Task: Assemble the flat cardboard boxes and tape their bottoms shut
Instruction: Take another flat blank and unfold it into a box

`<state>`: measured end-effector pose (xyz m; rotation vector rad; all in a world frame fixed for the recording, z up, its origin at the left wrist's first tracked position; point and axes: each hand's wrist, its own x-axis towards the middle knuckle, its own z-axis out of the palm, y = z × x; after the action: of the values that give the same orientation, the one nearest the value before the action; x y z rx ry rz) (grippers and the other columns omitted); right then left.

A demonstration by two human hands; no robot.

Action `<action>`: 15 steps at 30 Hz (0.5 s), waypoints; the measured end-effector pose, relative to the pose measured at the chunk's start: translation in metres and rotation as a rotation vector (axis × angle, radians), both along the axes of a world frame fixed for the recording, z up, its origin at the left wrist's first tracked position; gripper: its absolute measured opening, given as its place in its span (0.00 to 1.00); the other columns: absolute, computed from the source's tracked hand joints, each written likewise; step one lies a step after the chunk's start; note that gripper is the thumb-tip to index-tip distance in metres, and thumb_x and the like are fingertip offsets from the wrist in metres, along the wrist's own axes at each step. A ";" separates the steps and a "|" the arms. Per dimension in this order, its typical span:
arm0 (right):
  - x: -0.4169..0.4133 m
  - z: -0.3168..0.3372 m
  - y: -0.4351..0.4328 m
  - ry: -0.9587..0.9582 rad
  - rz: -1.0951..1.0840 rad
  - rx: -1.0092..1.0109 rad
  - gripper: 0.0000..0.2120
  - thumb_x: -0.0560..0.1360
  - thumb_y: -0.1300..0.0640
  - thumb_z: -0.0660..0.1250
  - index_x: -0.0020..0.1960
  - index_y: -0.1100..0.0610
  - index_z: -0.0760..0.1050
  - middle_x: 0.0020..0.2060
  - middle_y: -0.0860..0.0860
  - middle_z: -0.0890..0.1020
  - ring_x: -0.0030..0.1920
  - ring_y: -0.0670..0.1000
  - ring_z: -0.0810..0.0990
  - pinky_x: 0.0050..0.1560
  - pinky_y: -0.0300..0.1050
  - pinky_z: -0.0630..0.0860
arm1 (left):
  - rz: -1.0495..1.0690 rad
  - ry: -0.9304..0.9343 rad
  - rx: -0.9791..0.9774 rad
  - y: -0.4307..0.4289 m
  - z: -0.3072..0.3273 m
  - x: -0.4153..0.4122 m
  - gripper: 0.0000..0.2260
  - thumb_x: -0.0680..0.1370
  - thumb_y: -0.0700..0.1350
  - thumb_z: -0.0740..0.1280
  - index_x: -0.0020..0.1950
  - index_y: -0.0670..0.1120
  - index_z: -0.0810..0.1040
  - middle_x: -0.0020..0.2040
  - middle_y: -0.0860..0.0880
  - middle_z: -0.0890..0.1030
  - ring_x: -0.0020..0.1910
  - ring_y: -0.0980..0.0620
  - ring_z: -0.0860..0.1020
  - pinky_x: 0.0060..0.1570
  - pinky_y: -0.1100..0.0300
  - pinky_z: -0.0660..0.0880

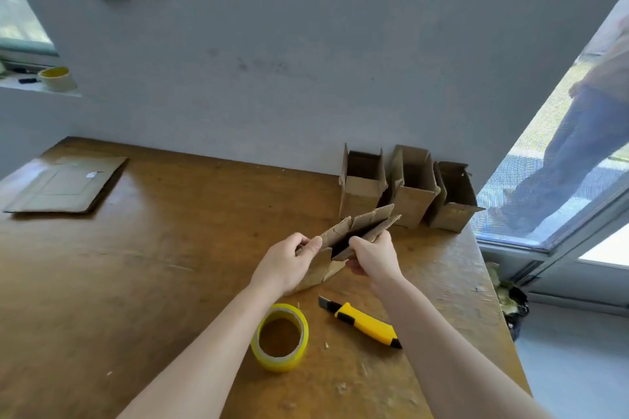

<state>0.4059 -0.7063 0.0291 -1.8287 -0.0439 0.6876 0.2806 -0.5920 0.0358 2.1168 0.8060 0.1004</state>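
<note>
Prying open a half-flat cardboard box (357,231) just over the table (170,265), toward its right end. The left hand (289,258) pinches the near-left corner with the thumb on top. The right hand (374,258) grips the opposite wall with its fingers curled over the edge. The box shows only a dark slit so far and sits tilted; I cannot tell whether its lower end touches the wood. Risks as I judge them: the flap edges look ragged and soft, so a hard pull from both sides could tear a crease instead of squaring it. If either grip slackens, the box likely springs flat again. The utility knife (362,323) lies just beside the right forearm with a bit of blade showing, its tip aimed toward the hands, so a careless reach back could catch skin or knock it along the table. The tape roll (280,337) stands close under the left forearm and an elbow drop could send it rolling. Three assembled boxes (413,187) stand open-topped against the wall right behind the work, the rightmost near the table edge. Swinging the opened box outward could topple one. A box taped before it is squared would likely close crooked. Flat stack (64,184) far left, well apart, no issue.
</note>
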 end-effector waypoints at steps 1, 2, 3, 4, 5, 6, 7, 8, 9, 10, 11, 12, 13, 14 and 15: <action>0.001 -0.001 0.001 0.003 0.000 -0.008 0.23 0.75 0.59 0.67 0.67 0.55 0.64 0.53 0.57 0.79 0.43 0.54 0.81 0.29 0.38 0.76 | 0.003 0.029 -0.005 0.002 0.001 0.003 0.17 0.80 0.60 0.57 0.47 0.48 0.76 0.41 0.53 0.78 0.41 0.54 0.76 0.39 0.57 0.71; 0.002 0.000 0.002 -0.001 0.009 -0.024 0.23 0.75 0.59 0.67 0.67 0.55 0.64 0.54 0.57 0.79 0.45 0.55 0.81 0.30 0.38 0.77 | 0.015 0.052 -0.020 0.005 0.002 0.006 0.17 0.80 0.58 0.59 0.42 0.46 0.75 0.37 0.51 0.75 0.37 0.53 0.74 0.36 0.56 0.68; 0.003 0.001 0.003 -0.012 0.021 -0.041 0.23 0.74 0.59 0.67 0.67 0.54 0.64 0.54 0.57 0.79 0.48 0.56 0.82 0.33 0.40 0.79 | 0.036 0.065 -0.049 0.008 0.005 0.009 0.16 0.80 0.54 0.60 0.39 0.45 0.74 0.34 0.49 0.73 0.35 0.51 0.72 0.35 0.56 0.65; 0.005 0.001 0.004 -0.019 0.037 -0.067 0.25 0.74 0.59 0.67 0.68 0.54 0.64 0.54 0.56 0.78 0.51 0.57 0.82 0.39 0.44 0.82 | 0.062 0.073 -0.075 0.011 0.007 0.012 0.14 0.79 0.51 0.61 0.36 0.46 0.73 0.33 0.47 0.72 0.34 0.49 0.71 0.35 0.56 0.65; 0.007 0.002 0.005 -0.019 0.052 -0.096 0.26 0.73 0.58 0.68 0.68 0.54 0.64 0.55 0.55 0.78 0.53 0.58 0.81 0.44 0.47 0.83 | 0.090 0.079 -0.074 0.015 0.009 0.014 0.14 0.79 0.48 0.62 0.34 0.46 0.72 0.33 0.46 0.72 0.34 0.48 0.71 0.35 0.56 0.66; 0.007 0.003 0.006 -0.019 0.077 -0.131 0.27 0.73 0.58 0.68 0.69 0.53 0.64 0.54 0.55 0.78 0.53 0.58 0.81 0.47 0.48 0.83 | 0.118 0.077 -0.041 0.020 0.010 0.016 0.15 0.79 0.47 0.61 0.33 0.46 0.71 0.33 0.47 0.73 0.34 0.48 0.72 0.35 0.56 0.67; 0.007 0.005 0.007 -0.018 0.107 -0.171 0.27 0.72 0.57 0.69 0.69 0.53 0.63 0.54 0.54 0.77 0.51 0.56 0.81 0.45 0.47 0.82 | 0.143 0.072 0.012 0.024 0.012 0.016 0.15 0.80 0.46 0.60 0.32 0.47 0.71 0.32 0.48 0.73 0.33 0.49 0.72 0.34 0.56 0.67; 0.006 0.007 0.007 -0.019 0.139 -0.218 0.28 0.73 0.56 0.69 0.69 0.53 0.62 0.54 0.54 0.77 0.49 0.54 0.81 0.44 0.45 0.82 | 0.168 0.062 0.072 0.028 0.013 0.017 0.16 0.80 0.46 0.60 0.32 0.47 0.69 0.32 0.49 0.73 0.32 0.51 0.71 0.32 0.58 0.66; 0.005 0.007 0.008 -0.038 0.158 -0.256 0.31 0.72 0.56 0.70 0.71 0.54 0.60 0.56 0.54 0.76 0.51 0.53 0.80 0.45 0.45 0.82 | 0.180 0.058 0.126 0.031 0.014 0.017 0.17 0.81 0.46 0.59 0.32 0.48 0.68 0.31 0.50 0.72 0.31 0.52 0.70 0.31 0.59 0.64; 0.006 0.007 0.009 -0.084 0.155 -0.291 0.36 0.71 0.56 0.72 0.74 0.53 0.57 0.61 0.55 0.74 0.56 0.54 0.77 0.50 0.47 0.81 | 0.178 0.062 0.171 0.034 0.015 0.017 0.17 0.82 0.46 0.58 0.32 0.48 0.67 0.32 0.50 0.71 0.31 0.53 0.69 0.30 0.60 0.62; 0.007 0.008 0.010 -0.155 0.131 -0.318 0.42 0.70 0.56 0.74 0.76 0.53 0.53 0.67 0.56 0.70 0.64 0.57 0.73 0.58 0.51 0.78 | 0.164 0.073 0.200 0.036 0.015 0.017 0.17 0.82 0.46 0.58 0.33 0.49 0.67 0.32 0.51 0.72 0.31 0.54 0.69 0.29 0.61 0.61; 0.008 0.010 0.011 -0.230 0.101 -0.335 0.47 0.69 0.56 0.75 0.78 0.52 0.49 0.73 0.56 0.63 0.71 0.58 0.66 0.65 0.54 0.74 | 0.141 0.085 0.211 0.038 0.015 0.018 0.16 0.82 0.46 0.58 0.33 0.49 0.67 0.33 0.51 0.72 0.32 0.54 0.70 0.29 0.61 0.62; 0.010 0.013 0.012 -0.308 0.082 -0.345 0.51 0.69 0.56 0.76 0.79 0.50 0.45 0.76 0.55 0.57 0.75 0.58 0.59 0.69 0.56 0.69 | 0.117 0.092 0.210 0.039 0.015 0.018 0.16 0.82 0.46 0.59 0.34 0.50 0.68 0.34 0.51 0.73 0.32 0.55 0.70 0.30 0.62 0.63; 0.013 0.015 0.014 -0.394 0.095 -0.373 0.52 0.69 0.57 0.76 0.80 0.49 0.44 0.78 0.53 0.53 0.77 0.57 0.54 0.72 0.56 0.64 | 0.095 0.092 0.202 0.042 0.013 0.020 0.15 0.82 0.46 0.59 0.35 0.50 0.68 0.35 0.51 0.74 0.34 0.55 0.72 0.31 0.64 0.64; 0.015 0.016 0.015 -0.483 0.137 -0.417 0.50 0.69 0.56 0.76 0.79 0.49 0.45 0.78 0.53 0.53 0.77 0.56 0.52 0.73 0.56 0.63 | 0.083 0.090 0.194 0.044 0.013 0.021 0.14 0.82 0.47 0.60 0.36 0.51 0.69 0.36 0.52 0.74 0.35 0.55 0.74 0.33 0.65 0.66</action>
<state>0.4212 -0.6912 0.0452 -2.3789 -0.3705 0.3472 0.3013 -0.5484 0.0485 2.2834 0.9721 0.1326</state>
